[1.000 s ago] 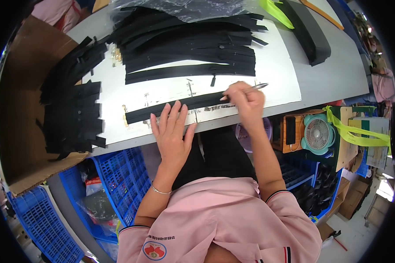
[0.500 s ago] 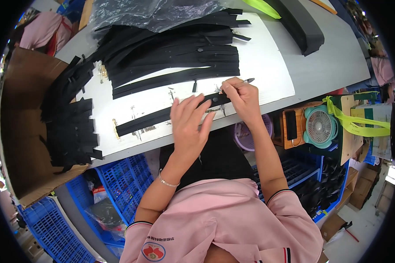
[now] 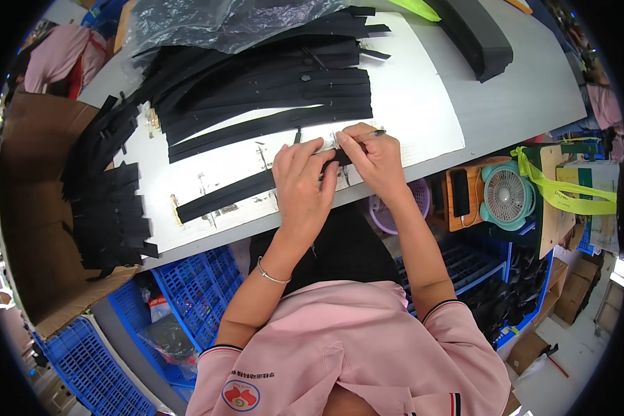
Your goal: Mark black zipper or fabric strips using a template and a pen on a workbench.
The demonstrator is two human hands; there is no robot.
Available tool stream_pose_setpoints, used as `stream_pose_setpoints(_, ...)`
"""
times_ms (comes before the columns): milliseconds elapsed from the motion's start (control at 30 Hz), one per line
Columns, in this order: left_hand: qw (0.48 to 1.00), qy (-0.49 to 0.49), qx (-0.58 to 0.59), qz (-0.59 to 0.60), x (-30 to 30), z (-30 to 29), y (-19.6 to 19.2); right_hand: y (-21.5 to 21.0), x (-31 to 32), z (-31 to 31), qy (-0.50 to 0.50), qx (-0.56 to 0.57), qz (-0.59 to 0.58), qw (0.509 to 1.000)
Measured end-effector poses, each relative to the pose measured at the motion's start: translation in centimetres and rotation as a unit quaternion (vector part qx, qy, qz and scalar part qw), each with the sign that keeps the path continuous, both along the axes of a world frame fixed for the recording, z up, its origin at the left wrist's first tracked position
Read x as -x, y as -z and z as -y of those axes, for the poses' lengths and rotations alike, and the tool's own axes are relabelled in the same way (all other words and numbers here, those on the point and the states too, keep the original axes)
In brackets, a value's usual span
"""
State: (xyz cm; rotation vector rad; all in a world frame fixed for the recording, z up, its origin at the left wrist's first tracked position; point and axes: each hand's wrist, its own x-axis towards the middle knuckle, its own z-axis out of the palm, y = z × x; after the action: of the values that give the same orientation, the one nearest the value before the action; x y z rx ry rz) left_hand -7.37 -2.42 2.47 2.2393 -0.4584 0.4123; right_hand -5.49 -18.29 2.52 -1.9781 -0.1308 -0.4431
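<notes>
At the far left an open cardboard box (image 3: 38,208) stands against the grey counter (image 3: 541,90), with a blue basket (image 3: 97,367) below it and a co-worker's pink clothing (image 3: 59,59) beyond. Black strips (image 3: 111,215) lie between the box and a white board (image 3: 412,83), overlapping the board's left edge. Below the counter is a blue crate (image 3: 201,291) (some bagged things sit beside its lattice wall). On the board, a fanned pile of black strips (image 3: 263,90) reaches up under a clear plastic bag (image 3: 222,24). Nearer the person, a single black strip (image 3: 225,195) lies slantwise along the board's front, over dark smudges and marks. The left hand (image 3: 301,182) rests on its right part, fingers bent; whether that grip pinches anything I cannot tell. Just beside it, the right hand (image 3: 373,163) has its grip closed around what seems to be a pen (image 3: 379,132), mostly hidden by the fingers. Farther right, a long black block (image 3: 475,41) lies on the bare grey top. Below are a purple basket (image 3: 416,197), a phone (image 3: 459,196), a teal fan (image 3: 508,197), a yellow-green ribbon (image 3: 568,202) and cardboard cartons (image 3: 577,291).
</notes>
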Motion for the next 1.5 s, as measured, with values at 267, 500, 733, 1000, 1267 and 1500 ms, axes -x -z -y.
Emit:
stream_pose_setpoints(267, 1.0, -0.001, 0.012, 0.002, 0.0, 0.2, 0.0, 0.1, 0.6, 1.2, -0.053, -0.013, -0.043, 0.998)
stream_pose_setpoints(500, 1.0, -0.008, 0.008, 0.017, -0.4, -0.3, 0.0, -0.4, 0.1, 0.5, -0.055, 0.077, 0.005, 0.995)
stream_pose_setpoints(733, 0.999, 0.003, -0.043, -0.023, 2.3, -1.4, -0.8, -0.7, 1.4, 2.2, -0.055, -0.071, -0.1, 0.991)
stream_pose_setpoints(1000, 0.995, 0.058, -0.071, -0.034, -2.3, -3.0, 0.2, 0.9, 1.5, 1.8, 0.023, -0.159, -0.053, 0.986)
stream_pose_setpoints(1267, 0.999, 0.041, 0.011, -0.014, -3.2, -6.6, -0.6, 0.8, 0.9, 1.5, 0.041, -0.145, -0.071, 0.986)
stream_pose_setpoints(1500, 0.916, -0.36, -0.174, 0.035, -0.4, -28.2, 0.1, 1.1, 0.6, 1.4, 0.028, -0.127, -0.059, 0.99)
